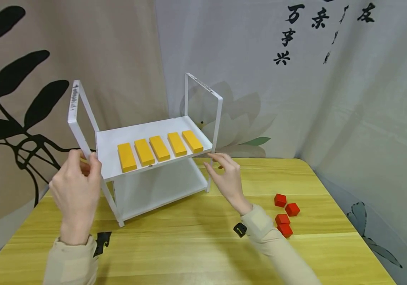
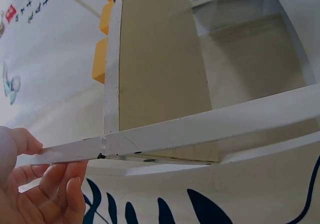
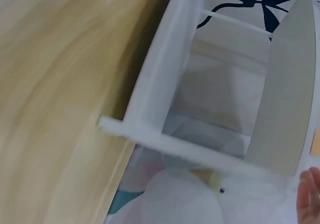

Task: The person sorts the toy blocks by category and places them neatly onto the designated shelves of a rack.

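A white two-tier rack [image 1: 164, 190] stands at an angle on the table, with a tall handle frame at each end. Five-odd yellow blocks, several in a slanting row [image 1: 159, 148], lie on its upper shelf [image 1: 114, 136]. My left hand [image 1: 78, 182] pinches the rack's left front post, thumb on one side and fingers on the other in the left wrist view. At the shelf's right front corner, my right hand [image 1: 226, 176] has thumb and fingers parted, fingertips right at the post. Only part of that hand [image 3: 309, 196] shows in the blurred right wrist view.
Several red blocks [image 1: 284, 213] lie on the wooden table [image 1: 196, 245], right of my right forearm. Behind the table hang curtains [image 1: 117, 51] printed with dark leaves, a flower and black characters. The table's right edge slopes away beyond the red blocks.
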Action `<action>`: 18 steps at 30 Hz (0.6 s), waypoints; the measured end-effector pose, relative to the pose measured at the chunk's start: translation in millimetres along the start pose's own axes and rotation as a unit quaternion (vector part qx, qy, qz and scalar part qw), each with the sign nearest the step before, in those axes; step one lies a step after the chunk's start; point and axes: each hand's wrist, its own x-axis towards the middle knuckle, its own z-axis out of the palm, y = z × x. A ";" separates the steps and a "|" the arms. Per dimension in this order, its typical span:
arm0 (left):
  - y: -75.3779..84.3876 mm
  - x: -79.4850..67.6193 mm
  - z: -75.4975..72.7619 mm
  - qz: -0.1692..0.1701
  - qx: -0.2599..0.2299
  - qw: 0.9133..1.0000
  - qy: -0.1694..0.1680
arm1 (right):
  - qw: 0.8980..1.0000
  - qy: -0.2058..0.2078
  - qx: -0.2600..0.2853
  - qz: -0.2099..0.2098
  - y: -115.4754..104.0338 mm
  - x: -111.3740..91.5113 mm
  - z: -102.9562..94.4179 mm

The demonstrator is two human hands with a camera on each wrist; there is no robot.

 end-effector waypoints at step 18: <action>-0.3 -0.1 -0.5 0.002 -0.003 1.000 0.004 | 0.989 -0.148 -0.002 0.017 65.9 -46.1 -84.4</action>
